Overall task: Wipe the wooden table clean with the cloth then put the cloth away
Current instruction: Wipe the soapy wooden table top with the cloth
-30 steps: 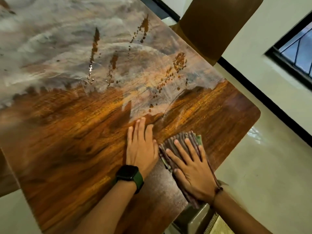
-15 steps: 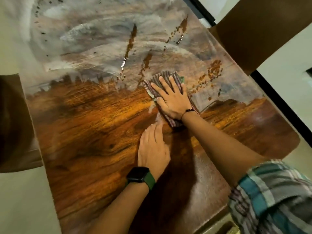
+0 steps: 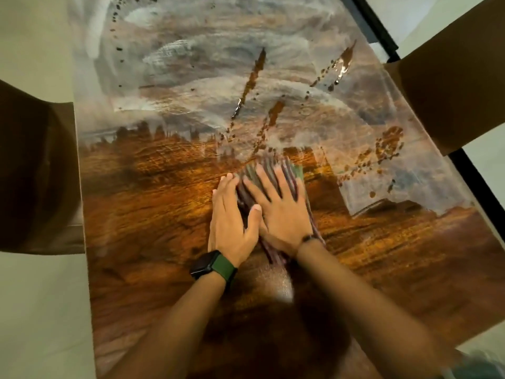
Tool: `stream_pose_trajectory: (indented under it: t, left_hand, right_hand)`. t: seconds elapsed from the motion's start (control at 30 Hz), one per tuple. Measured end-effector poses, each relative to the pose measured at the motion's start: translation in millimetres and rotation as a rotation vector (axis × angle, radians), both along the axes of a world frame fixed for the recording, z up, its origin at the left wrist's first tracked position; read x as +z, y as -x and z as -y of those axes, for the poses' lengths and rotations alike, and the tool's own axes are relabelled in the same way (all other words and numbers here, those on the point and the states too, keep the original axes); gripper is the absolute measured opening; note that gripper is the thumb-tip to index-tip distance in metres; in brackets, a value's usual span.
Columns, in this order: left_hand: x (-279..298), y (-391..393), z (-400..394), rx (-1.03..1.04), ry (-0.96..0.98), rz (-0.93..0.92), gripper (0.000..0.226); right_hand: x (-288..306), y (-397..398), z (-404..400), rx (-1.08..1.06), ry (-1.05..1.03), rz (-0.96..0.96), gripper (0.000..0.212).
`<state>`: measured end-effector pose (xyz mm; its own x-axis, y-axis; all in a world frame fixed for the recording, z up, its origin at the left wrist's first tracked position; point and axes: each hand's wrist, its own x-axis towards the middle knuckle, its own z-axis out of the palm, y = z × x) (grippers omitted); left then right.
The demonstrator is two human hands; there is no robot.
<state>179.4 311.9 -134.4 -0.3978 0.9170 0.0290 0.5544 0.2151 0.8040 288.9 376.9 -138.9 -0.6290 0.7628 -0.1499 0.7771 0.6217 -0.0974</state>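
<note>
Since half a second ago: the cloth has slid back toward the near side, from the spill edge to mid-table beside the left hand.
Meaning: one pass done — wet streaks and brown drops remain on the far half of the wooden table, so wiping is unfinished.
Right hand: flat, fingers spread, pressing the cloth down.
Left hand: flat, fingers together, thumb over the cloth's edge — gripping nothing.
</note>
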Motion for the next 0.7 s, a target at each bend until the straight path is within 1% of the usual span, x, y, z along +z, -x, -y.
stream_pose_trajectory:
  t: [0.1, 0.17, 0.23, 0.27, 0.4, 0.47, 0.53, 0.57, 0.63, 0.7]
  left_hand:
    - [-2, 1, -3, 0.011, -0.009, -0.020, 0.071]
    - [-3, 2, -2, 0.032, -0.010, -0.010, 0.072]
    - [-2, 3, -1, 0.032, -0.005, 0.001, 0.072]
    - [-2, 3, 0, 0.019, 0.002, -0.007, 0.072]
    - [0, -1, -2, -0.032, 0.022, -0.068, 0.074]
    - [-2, -3, -4, -0.042, 0.050, -0.146, 0.074]
    - [-2, -12, -6, -0.046, 0.057, -0.202, 0.074]
    - [0, -19, -13, -0.054, 0.043, -0.196, 0.073]
    - [3, -41, -35, -0.089, 0.015, -0.154, 0.072]
    - [5, -60, -60, -0.077, 0.026, -0.088, 0.076]
  right_hand:
    - [2, 57, -69, -0.033, 0.038, -0.009, 0.055]
    - [1, 69, -81, -0.058, 0.051, -0.003, 0.055]
    - [0, 54, -59, -0.039, 0.012, 0.004, 0.056]
    - [2, 37, -36, -0.020, -0.009, -0.001, 0.058]
    - [6, -69, 76, -0.004, -0.018, 0.036, 0.056]
    - [7, -110, 104, 0.017, -0.022, 0.075, 0.055]
    - [9, -119, 105, 0.047, 0.010, 0.085, 0.055]
    - [11, -114, 97, 0.048, 0.027, 0.071, 0.055]
    - [9, -100, 71, 0.031, 0.014, 0.039, 0.060]
    - [6, -88, 26, -0.049, 0.006, 0.004, 0.061]
